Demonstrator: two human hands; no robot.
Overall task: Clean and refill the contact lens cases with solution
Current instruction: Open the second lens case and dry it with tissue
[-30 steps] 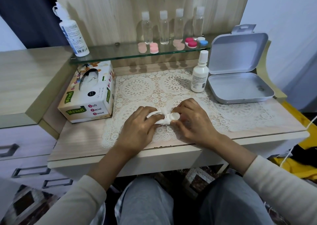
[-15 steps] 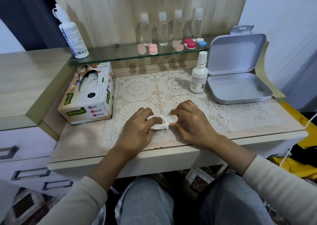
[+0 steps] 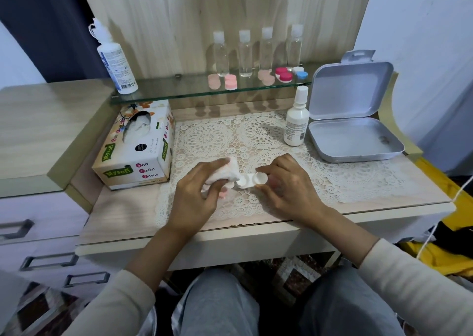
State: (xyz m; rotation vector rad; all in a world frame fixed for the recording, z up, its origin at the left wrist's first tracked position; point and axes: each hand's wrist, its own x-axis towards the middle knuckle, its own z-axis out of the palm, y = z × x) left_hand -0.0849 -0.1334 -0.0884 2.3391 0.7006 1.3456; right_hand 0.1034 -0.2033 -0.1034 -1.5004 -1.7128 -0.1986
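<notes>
Counter point(image 3: 122, 207) w/ lace mat point(image 3: 332, 182), tissue box point(image 3: 143, 156) at L. L hand point(image 3: 194, 195) grips wadded tissue point(image 3: 227, 172), pressed to L well of white lens case point(image 3: 252, 179); R hand point(image 3: 289, 189) pinches case's R end, over mat centre.

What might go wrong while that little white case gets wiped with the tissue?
The tissue gripped by the left hand may shed lint into the open contact lens case. The right hand only pinches the case at one end, so it might slip. The small white bottle standing just beyond that hand might get knocked over.
</notes>
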